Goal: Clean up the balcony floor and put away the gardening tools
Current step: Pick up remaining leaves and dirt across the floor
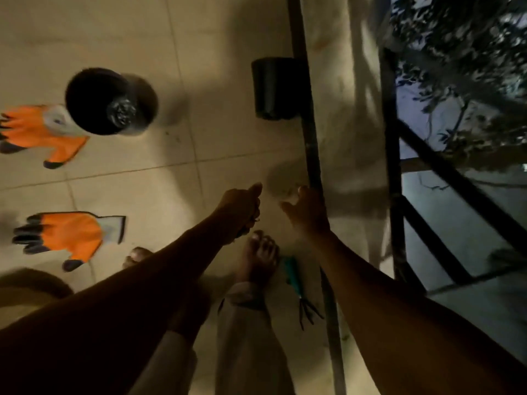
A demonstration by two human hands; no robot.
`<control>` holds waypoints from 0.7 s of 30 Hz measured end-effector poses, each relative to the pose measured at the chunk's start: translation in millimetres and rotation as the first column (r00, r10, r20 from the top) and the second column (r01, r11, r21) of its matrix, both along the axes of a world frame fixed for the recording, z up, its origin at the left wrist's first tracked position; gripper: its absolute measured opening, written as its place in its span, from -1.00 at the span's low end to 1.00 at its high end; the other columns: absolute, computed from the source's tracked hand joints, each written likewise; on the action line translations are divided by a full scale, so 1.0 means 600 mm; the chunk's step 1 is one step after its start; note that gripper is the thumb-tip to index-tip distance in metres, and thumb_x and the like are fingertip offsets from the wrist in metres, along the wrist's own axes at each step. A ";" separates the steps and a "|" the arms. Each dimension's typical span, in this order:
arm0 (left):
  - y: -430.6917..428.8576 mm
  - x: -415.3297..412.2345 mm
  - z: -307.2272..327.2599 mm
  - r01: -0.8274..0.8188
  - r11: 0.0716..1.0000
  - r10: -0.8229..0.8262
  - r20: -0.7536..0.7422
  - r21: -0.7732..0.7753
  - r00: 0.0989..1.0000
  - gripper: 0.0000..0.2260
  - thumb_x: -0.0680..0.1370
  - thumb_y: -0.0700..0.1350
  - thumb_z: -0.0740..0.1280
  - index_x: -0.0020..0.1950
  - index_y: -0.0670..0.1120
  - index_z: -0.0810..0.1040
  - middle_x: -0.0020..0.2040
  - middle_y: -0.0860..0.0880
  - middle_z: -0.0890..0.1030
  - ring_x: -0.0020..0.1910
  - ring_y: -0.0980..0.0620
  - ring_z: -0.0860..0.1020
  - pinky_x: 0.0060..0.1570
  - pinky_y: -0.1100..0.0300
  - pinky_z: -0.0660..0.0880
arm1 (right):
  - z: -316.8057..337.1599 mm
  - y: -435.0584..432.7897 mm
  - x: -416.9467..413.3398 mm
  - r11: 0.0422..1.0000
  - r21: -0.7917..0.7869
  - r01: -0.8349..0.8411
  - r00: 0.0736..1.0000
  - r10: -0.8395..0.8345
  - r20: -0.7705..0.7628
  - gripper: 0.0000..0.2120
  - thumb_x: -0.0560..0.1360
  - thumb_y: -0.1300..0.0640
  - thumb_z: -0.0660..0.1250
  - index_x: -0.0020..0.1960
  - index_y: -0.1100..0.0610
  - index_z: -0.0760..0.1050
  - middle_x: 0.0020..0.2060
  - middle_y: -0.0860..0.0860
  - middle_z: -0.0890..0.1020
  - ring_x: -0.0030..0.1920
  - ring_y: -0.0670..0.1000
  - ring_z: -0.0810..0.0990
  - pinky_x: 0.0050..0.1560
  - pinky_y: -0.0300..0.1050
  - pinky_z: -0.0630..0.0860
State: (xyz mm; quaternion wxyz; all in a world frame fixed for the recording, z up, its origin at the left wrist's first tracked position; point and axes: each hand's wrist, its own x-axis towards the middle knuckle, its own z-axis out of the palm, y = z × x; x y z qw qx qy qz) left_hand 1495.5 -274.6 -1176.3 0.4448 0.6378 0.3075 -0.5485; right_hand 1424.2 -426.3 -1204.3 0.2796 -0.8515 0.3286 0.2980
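you're on a home balcony — pale floor tiles (119, 29) fill the left and centre of the frame, and a dark metal railing (395, 166) runs down the right, with tree foliage (456, 38) showing through its bars. on the tiles sit garden things: a black plant pot (94, 101) at upper left, an upper orange glove (37, 132) and a lower orange glove (68, 235) along the left edge, and a small hand rake (293, 277) at lower centre.
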 end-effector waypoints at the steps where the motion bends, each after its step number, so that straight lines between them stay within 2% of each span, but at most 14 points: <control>1: 0.002 -0.007 -0.027 0.037 0.999 -0.037 0.001 0.009 0.999 -0.57 0.66 0.16 0.28 -0.31 -0.08 0.47 -0.49 0.00 0.44 -0.57 0.06 0.33 -0.48 0.26 0.27 | -0.032 0.003 -0.004 0.997 -0.058 -0.044 0.999 0.044 -0.003 -0.50 0.57 -0.08 0.36 0.42 0.14 0.46 0.35 0.10 0.53 0.34 0.14 0.51 0.16 -0.11 0.43; 2: 0.007 -0.013 -0.048 0.069 0.997 -0.069 0.006 0.014 0.998 -0.57 0.66 0.16 0.28 -0.29 -0.08 0.48 -0.49 0.00 0.44 -0.57 0.06 0.33 -0.48 0.25 0.27 | -0.063 0.006 -0.006 0.994 -0.093 -0.056 0.998 0.055 -0.008 -0.50 0.57 -0.07 0.33 0.43 0.13 0.43 0.38 0.10 0.49 0.37 0.15 0.47 0.22 -0.07 0.43; 4: 0.017 -0.024 -0.089 0.125 0.992 -0.126 0.012 0.027 0.992 -0.59 0.65 0.18 0.27 -0.26 -0.08 0.49 -0.50 0.02 0.45 -0.56 0.06 0.33 -0.48 0.24 0.27 | -0.124 0.011 -0.016 0.987 -0.121 -0.105 0.994 0.100 -0.043 -0.56 0.63 0.06 0.23 0.46 0.21 0.38 0.45 0.20 0.40 0.45 0.20 0.36 0.41 0.04 0.35; 6: 0.027 -0.033 -0.116 0.142 0.989 -0.142 -0.009 0.050 0.990 -0.60 0.65 0.18 0.28 -0.24 -0.08 0.50 -0.51 0.02 0.44 -0.57 0.06 0.33 -0.49 0.25 0.26 | -0.157 0.017 -0.031 0.958 -0.194 -0.209 0.977 0.196 -0.085 -0.63 0.67 0.15 0.15 0.42 0.27 0.40 0.43 0.26 0.40 0.47 0.22 0.33 0.48 0.02 0.22; 7: 0.031 -0.034 -0.122 0.138 0.989 -0.137 -0.017 0.059 0.990 -0.60 0.65 0.18 0.28 -0.24 -0.07 0.50 -0.51 0.02 0.44 -0.58 0.07 0.32 -0.50 0.26 0.26 | -0.164 0.019 -0.040 0.935 -0.250 -0.250 0.968 0.239 -0.074 -0.66 0.67 0.13 0.15 0.37 0.22 0.48 0.39 0.21 0.46 0.45 0.18 0.38 0.47 -0.04 0.22; 8: 0.033 -0.036 -0.126 0.133 0.989 -0.131 -0.022 0.071 0.991 -0.60 0.64 0.19 0.28 -0.26 -0.07 0.49 -0.51 0.02 0.43 -0.59 0.07 0.31 -0.50 0.26 0.25 | -0.164 0.021 -0.044 0.946 -0.261 -0.190 0.980 0.201 0.013 -0.71 0.65 0.08 0.18 0.28 0.10 0.57 0.31 0.12 0.55 0.39 0.09 0.46 0.45 -0.11 0.26; 9: 0.035 -0.037 -0.127 0.130 0.988 -0.129 -0.025 0.081 0.991 -0.60 0.64 0.19 0.29 -0.26 -0.06 0.48 -0.51 0.02 0.43 -0.59 0.07 0.31 -0.50 0.26 0.25 | -0.150 0.025 -0.035 0.957 -0.246 -0.155 0.987 0.162 0.011 -0.76 0.63 0.07 0.20 0.18 0.01 0.61 0.23 0.04 0.61 0.31 0.03 0.53 0.42 -0.14 0.30; 10: 0.037 -0.037 -0.124 0.127 0.988 -0.126 -0.026 0.089 0.992 -0.60 0.64 0.19 0.29 -0.26 -0.06 0.48 -0.50 0.02 0.43 -0.58 0.07 0.31 -0.49 0.26 0.24 | -0.147 0.022 -0.033 0.951 -0.246 -0.185 0.981 0.192 0.003 -0.77 0.63 0.12 0.18 0.14 -0.01 0.60 0.18 0.03 0.63 0.28 0.03 0.55 0.43 -0.10 0.32; 12: 0.040 -0.035 -0.114 0.126 0.988 -0.124 -0.029 0.087 0.992 -0.60 0.65 0.19 0.28 -0.24 -0.06 0.49 -0.47 0.01 0.44 -0.57 0.07 0.32 -0.49 0.26 0.24 | -0.148 0.022 -0.030 0.986 -0.166 -0.029 0.998 0.037 0.044 -0.71 0.64 0.26 0.10 0.14 0.15 0.58 0.15 0.13 0.62 0.25 0.16 0.55 0.40 0.04 0.37; 14: 0.047 -0.031 -0.095 0.107 0.991 -0.106 -0.021 0.075 0.994 -0.60 0.65 0.19 0.27 -0.24 -0.07 0.49 -0.48 0.02 0.44 -0.58 0.08 0.31 -0.51 0.28 0.24 | -0.132 0.017 -0.010 0.978 -0.199 0.066 0.990 -0.039 0.136 -0.74 0.63 0.27 0.14 0.09 0.25 0.61 0.08 0.20 0.64 0.16 0.24 0.61 0.23 0.05 0.50; 17: 0.054 -0.019 -0.062 0.085 0.995 -0.085 0.004 0.055 0.996 -0.58 0.66 0.17 0.27 -0.28 -0.07 0.46 -0.51 0.03 0.42 -0.61 0.10 0.30 -0.53 0.30 0.24 | -0.080 0.005 0.007 0.990 -0.134 0.045 0.999 -0.043 0.015 -0.71 0.68 0.15 0.13 0.21 0.17 0.61 0.21 0.13 0.61 0.25 0.17 0.56 0.20 -0.03 0.44; 21: 0.071 -0.002 -0.006 0.042 0.998 -0.043 0.029 0.049 0.999 -0.58 0.66 0.16 0.27 -0.31 -0.05 0.44 -0.49 0.02 0.40 -0.61 0.09 0.30 -0.51 0.29 0.23 | -0.033 0.004 0.001 0.984 -0.056 0.171 0.985 -0.169 0.033 -0.79 0.60 0.21 0.27 0.12 0.14 0.67 0.12 0.09 0.69 0.17 0.12 0.63 0.07 -0.15 0.49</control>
